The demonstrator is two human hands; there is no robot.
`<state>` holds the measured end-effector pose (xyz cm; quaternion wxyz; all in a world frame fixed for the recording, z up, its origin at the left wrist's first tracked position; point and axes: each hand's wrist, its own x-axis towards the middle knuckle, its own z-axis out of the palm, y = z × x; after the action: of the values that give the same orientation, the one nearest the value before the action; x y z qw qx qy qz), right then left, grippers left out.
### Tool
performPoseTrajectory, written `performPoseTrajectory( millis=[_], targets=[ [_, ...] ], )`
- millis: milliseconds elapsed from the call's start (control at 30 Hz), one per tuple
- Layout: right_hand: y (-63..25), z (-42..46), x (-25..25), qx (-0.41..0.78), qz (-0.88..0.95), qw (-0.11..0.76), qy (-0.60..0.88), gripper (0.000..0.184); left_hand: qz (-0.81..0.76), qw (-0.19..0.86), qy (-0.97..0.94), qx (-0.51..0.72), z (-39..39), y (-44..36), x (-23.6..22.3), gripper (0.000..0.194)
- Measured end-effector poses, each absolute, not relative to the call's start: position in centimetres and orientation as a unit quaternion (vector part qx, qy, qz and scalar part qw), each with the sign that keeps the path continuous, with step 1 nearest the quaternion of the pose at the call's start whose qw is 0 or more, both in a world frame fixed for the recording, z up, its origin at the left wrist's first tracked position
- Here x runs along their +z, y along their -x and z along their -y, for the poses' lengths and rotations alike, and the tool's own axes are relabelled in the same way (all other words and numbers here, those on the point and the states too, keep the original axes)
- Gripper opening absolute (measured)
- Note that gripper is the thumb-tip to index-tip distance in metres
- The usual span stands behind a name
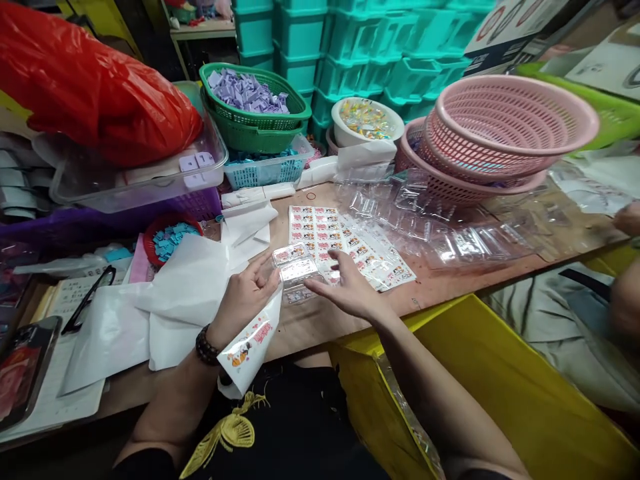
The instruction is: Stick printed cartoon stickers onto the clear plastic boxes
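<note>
My left hand (246,293) has its fingers closed on the left edge of a small clear plastic case (297,268) with printed pieces on it. A curled strip of stickers (250,343) with a cartoon print hangs below that hand, near the beaded bracelet. Thumb and fingers spread apart, my right hand (353,287) is at the case's right side; whether the thumb touches it I cannot tell. Just beyond the case lie printed sticker sheets (320,230), fanned out and overlapping on the wooden table (300,333).
Clear plastic trays (450,240) spread over the table's right side, before stacked pink baskets (515,127). White backing paper (190,280), eyeglasses (90,300) and a phone (25,373) lie left. Purple pieces fill a green basket (255,127). Another person's hand (627,219) shows at right.
</note>
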<state>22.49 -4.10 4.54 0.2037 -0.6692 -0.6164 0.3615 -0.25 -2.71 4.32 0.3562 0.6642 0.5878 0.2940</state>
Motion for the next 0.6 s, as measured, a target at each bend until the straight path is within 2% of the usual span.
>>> performPoseTrajectory(
  millis=[100, 200, 267, 367, 433, 533, 600],
  targets=[
    [-22.0, 1.8, 2.6, 0.333, 0.704, 0.181, 0.6, 0.099, -0.587, 0.393, -0.629, 0.323, 3.4, 0.7, 3.7, 0.065],
    [-20.6, 0.1, 1.1, 0.293, 0.752, 0.162, 0.569, 0.087, -0.565, 0.472, -0.569, 0.368, 4.2, 1.7, 3.0, 0.07],
    [-20.0, -0.1, 0.9, 0.291, 0.736, 0.19, 0.581, 0.076, -0.554, 0.511, -0.522, 0.399, 4.6, 2.3, 2.8, 0.074],
    [-22.2, 1.7, 2.0, 0.35, 0.651, 0.306, 0.599, 0.066, -0.558, 0.507, -0.495, 0.431, 4.9, 2.7, 3.2, 0.07],
    [-26.4, 4.9, 3.0, 0.402, 0.567, 0.374, 0.614, 0.066, -0.568, 0.483, -0.496, 0.445, 4.8, 2.5, 3.4, 0.063],
    [-35.3, 12.5, 3.5, 0.406, 0.422, 0.416, 0.696, 0.075, -0.578, 0.472, -0.491, 0.449, 4.6, 1.5, 3.3, 0.064],
    [-40.7, 18.4, 2.3, 0.353, 0.337, 0.405, 0.773, 0.065, -0.577, 0.471, -0.499, 0.443, 4.6, 0.6, 3.0, 0.067]
  ],
)
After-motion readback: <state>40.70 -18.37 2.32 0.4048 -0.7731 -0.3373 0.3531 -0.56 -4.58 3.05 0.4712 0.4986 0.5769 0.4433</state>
